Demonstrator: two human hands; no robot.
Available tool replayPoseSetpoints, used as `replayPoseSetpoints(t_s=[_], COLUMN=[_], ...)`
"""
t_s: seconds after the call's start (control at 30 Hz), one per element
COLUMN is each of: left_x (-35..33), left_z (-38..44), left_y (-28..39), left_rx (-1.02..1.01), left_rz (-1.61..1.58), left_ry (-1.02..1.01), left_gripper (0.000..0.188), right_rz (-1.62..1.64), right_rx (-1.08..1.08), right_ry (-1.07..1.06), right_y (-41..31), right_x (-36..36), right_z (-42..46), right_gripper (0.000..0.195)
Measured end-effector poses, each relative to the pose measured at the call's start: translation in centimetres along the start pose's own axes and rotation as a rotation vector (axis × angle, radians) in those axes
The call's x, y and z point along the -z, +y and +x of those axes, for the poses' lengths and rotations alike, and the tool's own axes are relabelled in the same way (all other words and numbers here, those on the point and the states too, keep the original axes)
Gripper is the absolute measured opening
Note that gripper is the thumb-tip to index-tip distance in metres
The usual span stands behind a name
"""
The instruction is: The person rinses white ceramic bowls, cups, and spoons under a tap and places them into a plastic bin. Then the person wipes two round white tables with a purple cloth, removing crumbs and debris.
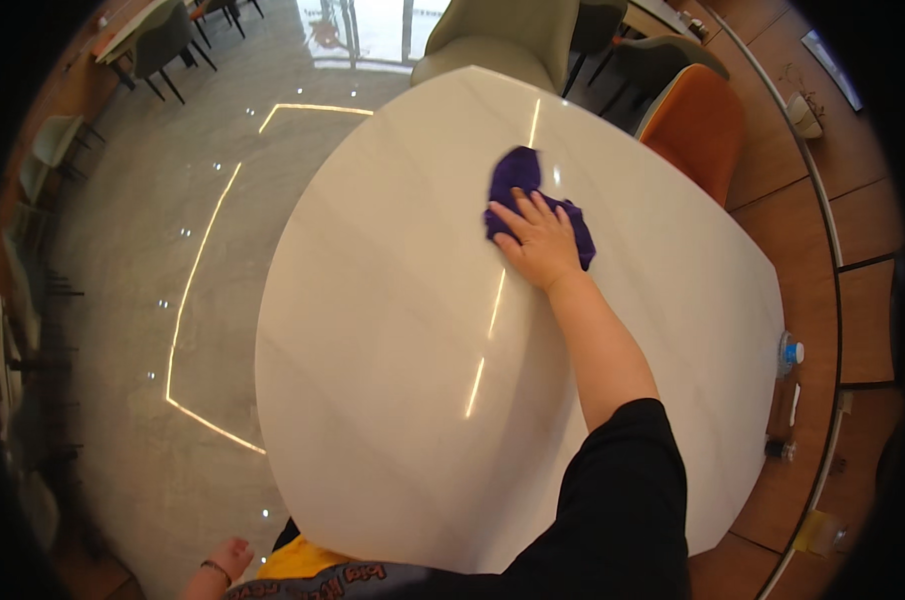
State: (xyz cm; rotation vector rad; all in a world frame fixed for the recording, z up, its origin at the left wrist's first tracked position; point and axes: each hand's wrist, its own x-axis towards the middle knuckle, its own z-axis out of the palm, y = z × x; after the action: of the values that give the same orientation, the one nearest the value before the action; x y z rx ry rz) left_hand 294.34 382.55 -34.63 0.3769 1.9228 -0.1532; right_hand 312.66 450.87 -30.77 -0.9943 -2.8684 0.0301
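A dark purple cloth (pixel 516 172) lies bunched on the white marble-patterned tabletop (pixel 392 315), towards its far side. My right hand (pixel 539 236) presses flat on the cloth with its fingers spread, and the arm reaches across the table from the lower right. My left hand (pixel 233 559) hangs low at the lower left, beside the table and over the floor; its fingers look curled, and a thin dark bracelet circles the wrist. Whether that hand holds anything is not visible. Yellow fabric (pixel 302 559) shows at the near table edge.
An olive-grey chair (pixel 490 45) stands at the far table edge, an orange chair (pixel 696 127) at the far right. A capped plastic bottle (pixel 788 352) and a small dark jar (pixel 779 449) sit beyond the right edge. More chairs line the left over a glossy grey floor (pixel 220 300).
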Motion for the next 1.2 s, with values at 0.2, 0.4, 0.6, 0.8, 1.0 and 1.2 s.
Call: replayPoseSetpoints(t_s=[0.2,0.4,0.6,0.8,1.0,1.2], left_x=[2.2,2.4,1.3,-4.0,-13.0,-4.2], left_z=[0.0,1.5,1.6,0.9,2.7,2.5], left_y=[2.1,-4.6,-18.7,-37.2,-48.8,-38.5], left_rx=[-0.150,-0.259,-0.151,0.258,0.247,0.212], left_rz=[-0.117,-0.094,-0.131,-0.628,-0.301,-0.220], left_ry=[0.057,0.064,0.151,0.258,0.084,0.075], left_gripper=[0.035,0.034,0.034,0.038,0.039,0.036], right_rz=[0.078,-0.014,-0.008,0.072,0.879,0.757], right_rx=[0.140,-0.373,-0.363,-0.251,-0.435,-0.333], right_ry=[0.034,0.111,0.155,0.328,0.253,0.371], right_y=[-8.0,-17.9,-32.5,-40.9,-41.1,-39.9], right_x=[1.3,0.6,-2.2,-5.2,-1.3,1.2], right_z=[-11.0,-21.0,-17.7,-9.3,-7.1,-7.4], right_gripper=[0.041,0.043,0.044,0.033,0.035,0.032])
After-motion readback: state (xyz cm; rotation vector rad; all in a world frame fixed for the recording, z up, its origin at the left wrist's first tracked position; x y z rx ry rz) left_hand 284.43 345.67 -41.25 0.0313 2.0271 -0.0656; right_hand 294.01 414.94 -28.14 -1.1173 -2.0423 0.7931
